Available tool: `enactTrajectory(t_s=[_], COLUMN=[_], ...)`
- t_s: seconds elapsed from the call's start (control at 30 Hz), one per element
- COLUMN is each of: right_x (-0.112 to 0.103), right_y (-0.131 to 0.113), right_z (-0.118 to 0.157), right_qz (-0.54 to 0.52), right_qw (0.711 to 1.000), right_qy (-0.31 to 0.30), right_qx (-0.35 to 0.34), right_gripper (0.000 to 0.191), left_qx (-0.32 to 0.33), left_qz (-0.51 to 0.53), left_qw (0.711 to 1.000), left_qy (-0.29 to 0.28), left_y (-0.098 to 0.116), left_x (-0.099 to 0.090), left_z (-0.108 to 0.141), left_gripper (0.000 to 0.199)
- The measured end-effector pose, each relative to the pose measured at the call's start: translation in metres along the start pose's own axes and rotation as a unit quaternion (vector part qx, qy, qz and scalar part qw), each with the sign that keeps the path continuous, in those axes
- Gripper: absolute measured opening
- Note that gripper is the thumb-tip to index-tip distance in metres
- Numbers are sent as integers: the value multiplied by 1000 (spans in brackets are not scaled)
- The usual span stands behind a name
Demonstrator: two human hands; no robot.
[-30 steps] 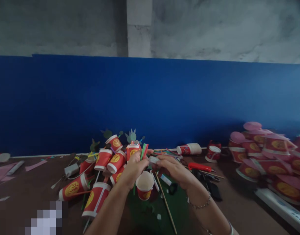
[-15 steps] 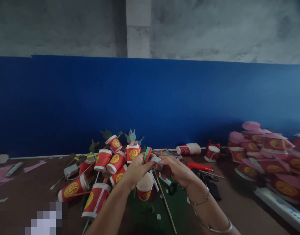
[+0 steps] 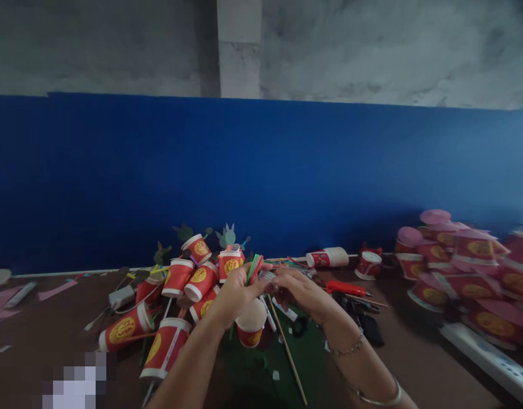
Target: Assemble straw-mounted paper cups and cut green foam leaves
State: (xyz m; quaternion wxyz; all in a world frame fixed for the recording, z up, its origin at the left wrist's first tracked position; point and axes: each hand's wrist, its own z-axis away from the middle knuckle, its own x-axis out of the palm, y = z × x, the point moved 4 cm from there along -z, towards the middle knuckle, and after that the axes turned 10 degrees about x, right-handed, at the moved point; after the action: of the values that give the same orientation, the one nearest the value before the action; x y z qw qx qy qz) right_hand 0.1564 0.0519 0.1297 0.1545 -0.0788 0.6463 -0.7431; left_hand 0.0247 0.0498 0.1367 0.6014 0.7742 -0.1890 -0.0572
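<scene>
My left hand (image 3: 240,295) is closed around a few thin green and red straws (image 3: 253,269) that point up from its fingers. Between my two hands is a small clear plastic piece (image 3: 267,278), perhaps film or tape. The fingers of my right hand (image 3: 303,292) are bent and pinch its right side; my left fingertips touch the other side. Just below my hands stands a red and white paper cup (image 3: 250,322) with a yellow emblem. A thin wooden stick (image 3: 289,352) slants across the dark green mat (image 3: 240,380) beneath.
Red paper cups (image 3: 168,347) with sticks lie piled on the left. A red-handled tool (image 3: 347,288) and a black object (image 3: 371,329) lie to the right. Farther right are a heap of cups with pink paper (image 3: 474,244) and a white power strip (image 3: 487,358). A blue panel (image 3: 261,170) stands behind.
The clear piece between my hands has tilted slightly, and the straws in my left hand have shifted a little left. The view has moved slightly; both hands stay close together.
</scene>
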Motion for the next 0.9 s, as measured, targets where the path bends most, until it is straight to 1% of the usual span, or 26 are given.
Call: enactTrajectory(t_s=[0.13,0.23,0.37,0.5,0.67,0.8,0.9], right_x=[0,-2,-3,-5,-7,-5,-2], right_y=[-1,-1,-3,-2,-2,-2,1], right_z=[3,5,6,6,6,3,2], right_qz=[29,50,38,27,6,-12,-13], right_qw=[999,998,997,998,999,999,998], right_qy=[-24,-33,-40,-38,-40,-36,-55], right_qx=[-18,-32,-47,-41,-36,-32,-24], right_gripper=[18,18,17,16,14,14,18], left_qx=[-2,-3,-18,-32,-37,-19,-19], left_qz=[-23,-12,21,34,37,34,15], left_qw=[1000,1000,1000,999,998,999,1000], left_qy=[-13,-19,0,9,-16,-9,-6], left_y=[4,6,6,2,-5,-2,1], left_x=[2,4,4,3,0,0,1], left_z=[1,2,3,2,1,1,1], left_gripper=[37,35,34,37,37,36,37])
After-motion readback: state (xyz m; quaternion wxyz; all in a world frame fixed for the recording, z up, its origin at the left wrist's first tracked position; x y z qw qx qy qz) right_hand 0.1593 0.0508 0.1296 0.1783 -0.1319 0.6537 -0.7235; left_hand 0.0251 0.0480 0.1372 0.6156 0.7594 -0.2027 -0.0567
